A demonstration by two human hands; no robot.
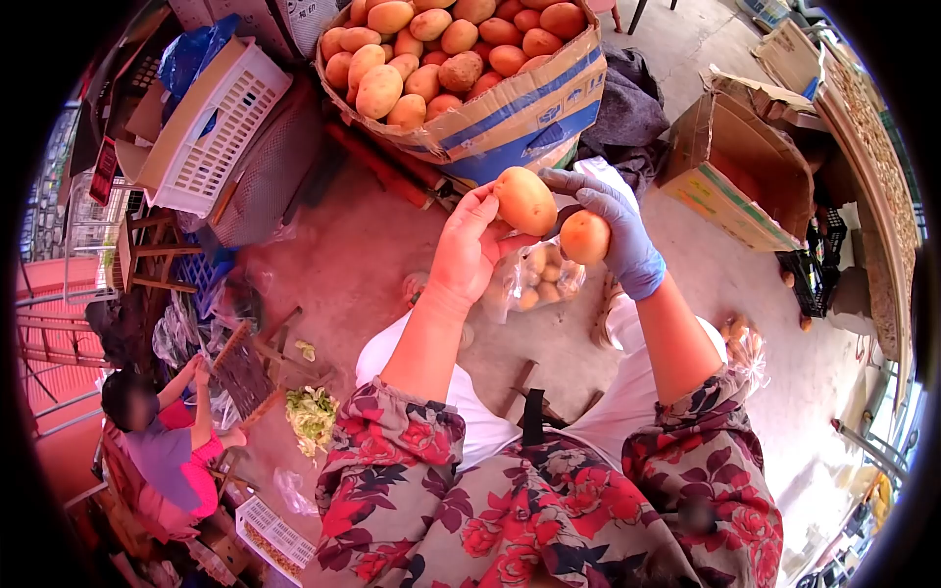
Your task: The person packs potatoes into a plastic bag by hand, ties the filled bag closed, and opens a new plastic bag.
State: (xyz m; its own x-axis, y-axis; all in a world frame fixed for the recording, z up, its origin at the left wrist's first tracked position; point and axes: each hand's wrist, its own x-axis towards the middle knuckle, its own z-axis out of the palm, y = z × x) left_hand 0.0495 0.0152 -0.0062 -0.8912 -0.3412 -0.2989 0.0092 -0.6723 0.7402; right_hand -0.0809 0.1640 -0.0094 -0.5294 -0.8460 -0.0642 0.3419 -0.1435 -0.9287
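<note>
My bare left hand (473, 243) is closed around a large yellow-brown potato (526, 201), fingers at its left side and underneath. My right hand (619, 230), in a blue-grey glove, grips a smaller round potato (585, 237); its fingertips reach close to the larger one, and I cannot tell whether they touch it. Below both hands, a clear plastic bag (537, 278) with several potatoes lies on the floor between my legs. Just beyond the hands stands a big cardboard box (529, 118) heaped with potatoes (459, 36).
A white plastic crate (218, 132) stands at the upper left, an open cardboard box (733, 176) at the right. Another bag of potatoes (745, 345) is beside my right leg. Leafy scraps (312, 416) lie on the floor at left, near a seated person (172, 451).
</note>
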